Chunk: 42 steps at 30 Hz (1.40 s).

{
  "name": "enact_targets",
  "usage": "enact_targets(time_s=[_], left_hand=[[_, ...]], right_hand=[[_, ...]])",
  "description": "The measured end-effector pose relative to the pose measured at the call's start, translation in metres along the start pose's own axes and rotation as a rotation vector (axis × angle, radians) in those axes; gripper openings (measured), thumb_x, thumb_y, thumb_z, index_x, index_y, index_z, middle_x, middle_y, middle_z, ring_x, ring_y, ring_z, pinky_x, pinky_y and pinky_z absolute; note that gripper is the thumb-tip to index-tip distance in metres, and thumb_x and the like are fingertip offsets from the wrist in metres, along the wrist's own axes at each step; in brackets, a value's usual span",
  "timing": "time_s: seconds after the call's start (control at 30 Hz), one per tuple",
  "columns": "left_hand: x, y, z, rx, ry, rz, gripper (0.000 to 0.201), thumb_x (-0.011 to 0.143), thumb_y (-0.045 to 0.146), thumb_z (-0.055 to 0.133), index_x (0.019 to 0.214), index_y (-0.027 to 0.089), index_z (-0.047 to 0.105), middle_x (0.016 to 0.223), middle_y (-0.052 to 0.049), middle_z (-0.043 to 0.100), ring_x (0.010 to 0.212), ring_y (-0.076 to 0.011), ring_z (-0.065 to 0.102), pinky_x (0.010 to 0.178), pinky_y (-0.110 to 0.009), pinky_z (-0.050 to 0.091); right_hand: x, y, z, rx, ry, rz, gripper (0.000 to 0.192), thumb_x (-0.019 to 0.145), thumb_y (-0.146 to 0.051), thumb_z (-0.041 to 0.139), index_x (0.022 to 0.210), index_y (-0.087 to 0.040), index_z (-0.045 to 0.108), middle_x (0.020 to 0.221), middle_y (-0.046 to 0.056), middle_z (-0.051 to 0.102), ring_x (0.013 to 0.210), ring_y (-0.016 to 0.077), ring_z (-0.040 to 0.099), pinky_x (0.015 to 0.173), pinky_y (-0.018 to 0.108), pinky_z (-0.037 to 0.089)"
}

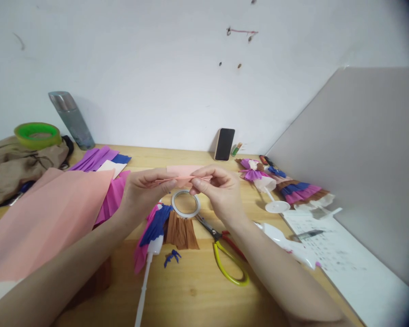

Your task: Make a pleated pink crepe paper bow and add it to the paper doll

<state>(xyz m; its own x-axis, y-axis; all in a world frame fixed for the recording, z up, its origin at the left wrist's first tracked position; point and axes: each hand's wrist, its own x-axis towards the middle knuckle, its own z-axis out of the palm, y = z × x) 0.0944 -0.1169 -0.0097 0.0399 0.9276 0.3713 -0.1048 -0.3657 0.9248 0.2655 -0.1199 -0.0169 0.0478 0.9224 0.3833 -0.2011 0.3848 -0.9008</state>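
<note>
Between my two hands is a strip of peach crepe paper, gathered in folds and held above the table. My left hand pinches its left end between thumb and fingers. On the other end, my right hand has thumb and fingertips closed in a pinch. Just below lies a roll of white tape on its side. Beneath it are a pleated brown crepe paper piece and a white stick with blue and pink crepe paper. Scissors with yellow and red handles lie open beside them.
Peach crepe paper sheets and purple pieces cover the left side. A bottle, green tape roll and phone stand farther back. Finished-looking paper figures, a glue gun and written paper lie right, by a grey partition.
</note>
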Motion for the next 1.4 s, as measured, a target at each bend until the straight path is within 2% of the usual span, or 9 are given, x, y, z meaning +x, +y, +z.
enact_targets(time_s=[0.17,0.37,0.53,0.7,0.87,1.0,1.13,1.4], left_hand=[[-0.0026,0.0001,0.0008,0.000,0.014,0.064,0.009,0.065,0.018,0.080,0.073,0.022,0.079,0.080,-0.003,0.079,0.075,-0.0202,0.074,0.071,-0.030,0.062],[-0.0040,0.0042,0.0020,0.008,0.049,0.000,0.006,0.065,0.020,0.081,0.067,0.019,0.075,0.075,-0.003,0.078,0.069,-0.0190,0.074,0.068,-0.029,0.062],[-0.0041,0.0036,0.0028,-0.014,0.037,-0.011,0.014,0.063,0.021,0.083,0.066,0.017,0.070,0.071,-0.002,0.076,0.067,-0.0171,0.073,0.065,-0.026,0.061],[-0.0044,0.0012,0.0026,-0.057,0.034,-0.034,0.028,0.061,0.025,0.086,0.077,0.016,0.066,0.072,-0.002,0.076,0.068,-0.0168,0.073,0.065,-0.025,0.060],[-0.0049,-0.0006,0.0017,-0.051,0.019,0.009,0.035,0.063,0.025,0.086,0.094,0.017,0.071,0.082,-0.004,0.077,0.074,-0.0187,0.074,0.066,-0.027,0.061],[-0.0072,-0.0001,0.0028,-0.031,0.040,0.066,0.028,0.064,0.025,0.085,0.088,0.017,0.074,0.087,-0.005,0.077,0.080,-0.0207,0.074,0.072,-0.030,0.063],[-0.0083,0.0021,0.0034,0.032,0.061,0.103,0.016,0.067,0.019,0.081,0.082,0.019,0.077,0.084,-0.004,0.078,0.079,-0.0190,0.073,0.073,-0.029,0.062],[-0.0058,-0.0019,0.0012,0.089,0.075,0.147,0.014,0.068,0.016,0.079,0.081,0.021,0.079,0.083,-0.004,0.079,0.075,-0.0183,0.073,0.070,-0.028,0.061]], right_hand=[[0.0002,-0.0037,0.0001,-0.029,0.013,-0.064,0.010,0.064,-0.021,0.079,0.065,-0.020,0.070,0.058,-0.002,0.067,0.050,0.0111,0.063,0.052,0.023,0.053],[-0.0011,-0.0049,0.0002,-0.120,0.047,-0.085,0.012,0.065,-0.020,0.077,0.061,-0.019,0.066,0.059,-0.001,0.068,0.055,0.0120,0.062,0.054,0.024,0.050],[-0.0018,-0.0057,-0.0002,-0.185,0.056,-0.136,0.010,0.067,-0.018,0.076,0.061,-0.019,0.067,0.059,-0.001,0.069,0.055,0.0119,0.062,0.054,0.024,0.048],[-0.0024,-0.0058,0.0000,-0.245,0.083,-0.159,0.011,0.067,-0.020,0.076,0.061,-0.019,0.067,0.058,-0.001,0.068,0.052,0.0117,0.058,0.052,0.024,0.044],[-0.0032,-0.0074,0.0007,-0.260,0.058,-0.152,0.013,0.068,-0.020,0.074,0.059,-0.020,0.065,0.059,-0.001,0.067,0.056,0.0129,0.059,0.056,0.026,0.045],[-0.0038,-0.0069,0.0004,-0.275,0.061,-0.147,0.012,0.068,-0.021,0.074,0.061,-0.020,0.065,0.060,0.000,0.067,0.057,0.0137,0.059,0.056,0.027,0.045],[-0.0038,-0.0062,-0.0002,-0.271,0.059,-0.153,0.012,0.068,-0.020,0.074,0.061,-0.020,0.064,0.060,0.000,0.068,0.057,0.0140,0.060,0.056,0.027,0.046],[-0.0034,-0.0064,-0.0011,-0.211,0.028,-0.153,0.011,0.069,-0.018,0.075,0.064,-0.020,0.066,0.062,-0.001,0.068,0.058,0.0137,0.062,0.058,0.027,0.047]])
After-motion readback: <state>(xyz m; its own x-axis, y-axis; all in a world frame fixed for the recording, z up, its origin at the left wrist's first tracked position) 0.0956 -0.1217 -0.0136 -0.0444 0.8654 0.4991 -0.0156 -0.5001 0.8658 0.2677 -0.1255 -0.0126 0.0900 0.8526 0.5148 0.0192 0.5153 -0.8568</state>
